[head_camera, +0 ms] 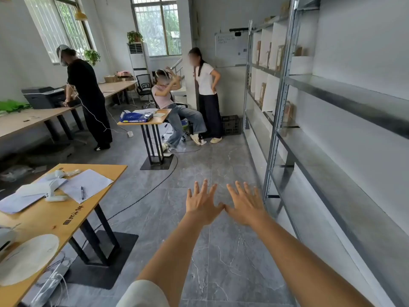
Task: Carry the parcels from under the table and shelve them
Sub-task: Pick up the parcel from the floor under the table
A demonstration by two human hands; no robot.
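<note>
My left hand (202, 203) and my right hand (245, 204) are stretched out in front of me over the grey floor, fingers spread, thumbs touching, both holding nothing. A metal shelf rack (332, 91) runs along the right wall, its near levels bare. Brown cardboard parcels (262, 91) stand in the far section of the rack. A wooden table (66, 209) stands at my left; no parcel shows under it from here, only cables and a plastic bag.
Papers, a pen (82, 192) and a white device lie on the near table. A black cable (155, 187) crosses the floor. A small desk (145, 122), a seated person (170, 96) and two standing people are ahead. A black crate (231, 125) sits by the rack's far end.
</note>
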